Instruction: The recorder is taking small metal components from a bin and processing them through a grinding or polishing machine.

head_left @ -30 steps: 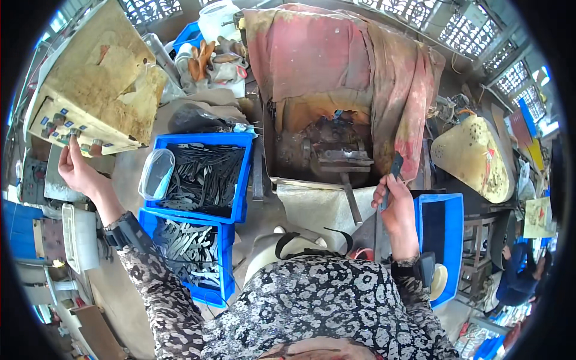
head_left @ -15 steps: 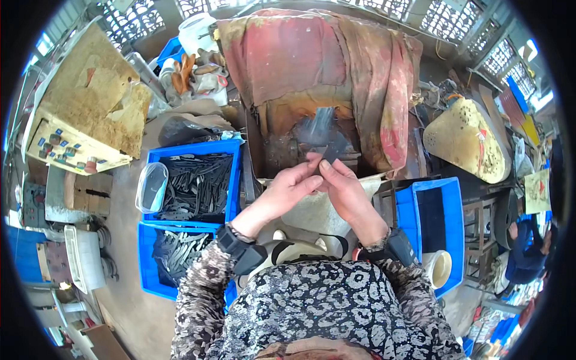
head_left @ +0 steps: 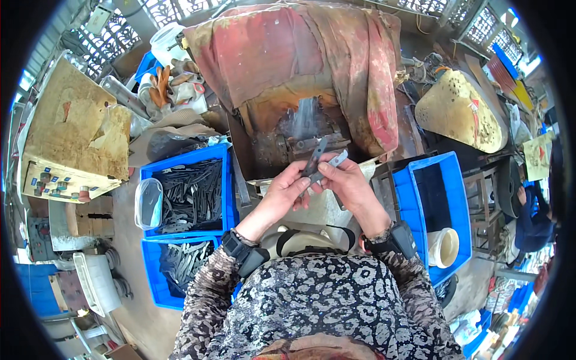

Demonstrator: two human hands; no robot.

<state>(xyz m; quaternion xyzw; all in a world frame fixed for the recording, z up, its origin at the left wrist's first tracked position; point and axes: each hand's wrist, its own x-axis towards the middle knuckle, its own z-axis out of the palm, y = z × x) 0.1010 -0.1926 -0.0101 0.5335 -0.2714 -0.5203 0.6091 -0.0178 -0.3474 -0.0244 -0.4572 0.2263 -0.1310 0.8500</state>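
Note:
My left hand (head_left: 285, 191) pinches a dark flat metal strip (head_left: 316, 154) that points up and away from me. In my right hand (head_left: 350, 185) is a shinier flat metal piece (head_left: 338, 159) with small holes and a notched end. The two pieces cross or lie close together between my fingertips, and my fingers cover their lower ends. Both hands are held close together in front of a cloth-draped machine (head_left: 270, 57). Pale spray (head_left: 305, 118) shows in the opening beneath the cloth, just beyond the strips.
To my left, a blue bin (head_left: 227, 192) holds many dark metal strips, and a nearer blue bin (head_left: 157, 282) holds greyer ones. A clear tub (head_left: 149, 204) rests at the far bin's edge. At right stands another blue bin (head_left: 408, 207) with a cream bucket (head_left: 445, 247). A person (head_left: 533, 225) is farther right.
My hands have turned the metal pieces, so two now show apart instead of one dark shape. The view has shifted, and the machine sits farther left.

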